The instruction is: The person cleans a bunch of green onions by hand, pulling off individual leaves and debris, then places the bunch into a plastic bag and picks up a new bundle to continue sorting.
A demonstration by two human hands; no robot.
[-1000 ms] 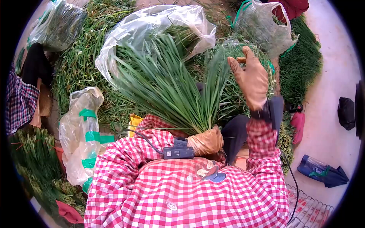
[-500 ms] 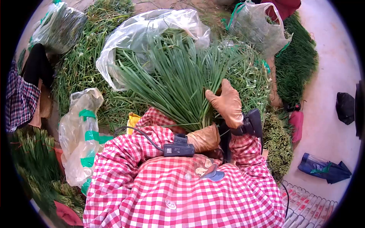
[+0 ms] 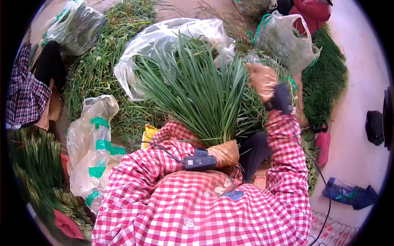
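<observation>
In a tan glove, my left hand (image 3: 225, 154) is closed around the base of a large bunch of long green stalks (image 3: 201, 94), close to my chest. The leaves fan up and outward over a clear plastic bag (image 3: 180, 26). My right hand (image 3: 262, 80), also gloved, is raised at the right edge of the bunch with its fingers curled at the leaf tips. What its fingers hold, if anything, is too small to tell. Loose green stalks (image 3: 94, 65) lie in a wide pile beneath and around the bunch.
A co-worker's checked sleeve (image 3: 28, 96) and dark-clad knee are at the left. Another person in red (image 3: 314, 14) is at the top right. Tied plastic bags (image 3: 283, 41) stand behind the pile. Stacked green bunches (image 3: 35, 160) lie at the lower left, a taped plastic sheet (image 3: 92, 143) beside them.
My right hand has moved up and right from the lower stalks to the leaf tips, and its fingers have curled. My left hand still grips the base. The view has shifted slightly.
</observation>
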